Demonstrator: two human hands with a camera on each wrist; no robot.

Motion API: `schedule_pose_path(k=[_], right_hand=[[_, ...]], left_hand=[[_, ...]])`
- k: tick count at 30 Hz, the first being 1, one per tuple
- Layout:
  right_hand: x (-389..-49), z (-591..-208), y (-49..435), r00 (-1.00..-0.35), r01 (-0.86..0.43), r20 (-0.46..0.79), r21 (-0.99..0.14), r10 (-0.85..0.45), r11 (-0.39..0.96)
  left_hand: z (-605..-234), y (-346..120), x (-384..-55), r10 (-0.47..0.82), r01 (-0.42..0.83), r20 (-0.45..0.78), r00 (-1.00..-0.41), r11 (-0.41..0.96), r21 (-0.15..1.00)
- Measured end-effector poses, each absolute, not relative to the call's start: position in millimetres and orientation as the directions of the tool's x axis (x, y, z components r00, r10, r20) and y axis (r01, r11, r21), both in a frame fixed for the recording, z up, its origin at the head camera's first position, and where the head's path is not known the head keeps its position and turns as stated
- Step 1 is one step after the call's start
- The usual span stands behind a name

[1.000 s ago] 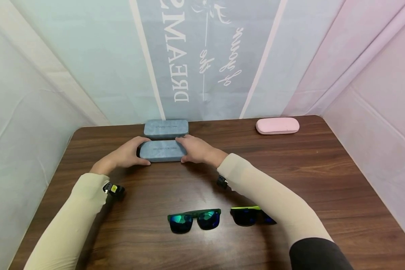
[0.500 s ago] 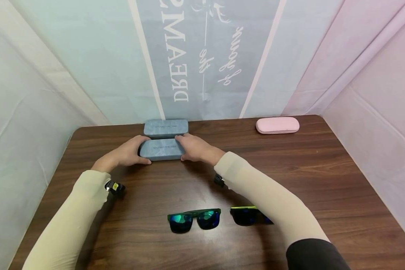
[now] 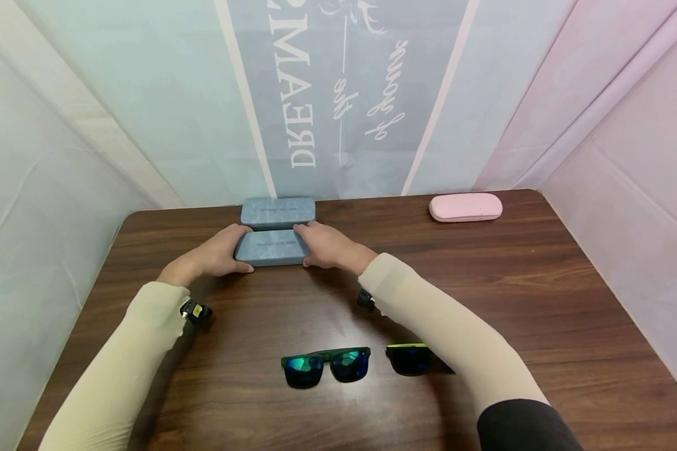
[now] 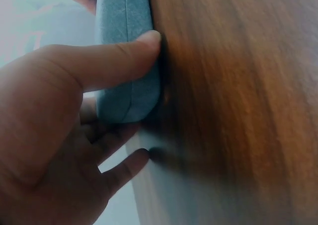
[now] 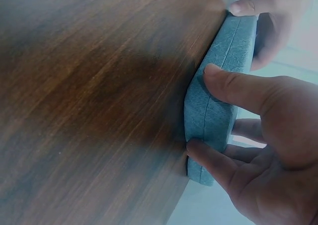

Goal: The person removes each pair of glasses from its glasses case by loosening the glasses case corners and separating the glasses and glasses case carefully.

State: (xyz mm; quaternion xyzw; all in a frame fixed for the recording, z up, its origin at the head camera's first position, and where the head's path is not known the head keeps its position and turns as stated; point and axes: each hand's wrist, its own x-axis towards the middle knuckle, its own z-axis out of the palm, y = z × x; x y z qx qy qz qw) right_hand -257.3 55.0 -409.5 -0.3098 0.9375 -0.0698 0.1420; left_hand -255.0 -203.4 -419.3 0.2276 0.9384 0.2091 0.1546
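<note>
A blue-grey glasses case (image 3: 273, 247) lies on the table, closed, with a second matching glasses case (image 3: 278, 213) right behind it. My left hand (image 3: 221, 252) grips the left end of the front case, its thumb (image 4: 146, 41) along the near side and the fingers round the far side. At the other end my right hand (image 3: 331, 245) grips the same case between thumb and fingers. The right wrist view shows the lid seam of the case (image 5: 218, 76) facing me, with the right thumb (image 5: 218, 81) across it.
Green-framed sunglasses (image 3: 326, 367) with mirrored lenses lie nearer on the table (image 3: 248, 388). Dark sunglasses with a yellow-green brow (image 3: 409, 360) are partly hidden under my right forearm. A pink glasses case (image 3: 466, 207) sits at the back right. A printed cloth hangs behind.
Both hands keep hold of the front case, which has shifted very slightly toward the rear case. The sunglasses and pink case have stayed in place.
</note>
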Motion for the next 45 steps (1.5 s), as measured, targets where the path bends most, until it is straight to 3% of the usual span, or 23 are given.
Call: schedule_pose_path(k=[6, 26, 45], right_hand=[[-259, -410, 53, -0.769, -0.559, -0.225, -0.216, -0.598, 0.8], [-254, -406, 54, -0.771, -0.555, -0.247, -0.191, -0.587, 0.81], [-254, -401, 65, -0.742, -0.555, -0.278, -0.256, -0.61, 0.792]], left_hand=[[-416, -197, -254, 0.478, 0.36, -0.238, -0.845, 0.839, 0.409], [-412, -196, -253, 0.473, 0.337, -0.27, -0.839, 0.84, 0.424], [-414, -196, -254, 0.466, 0.334, -0.261, -0.845, 0.843, 0.423]])
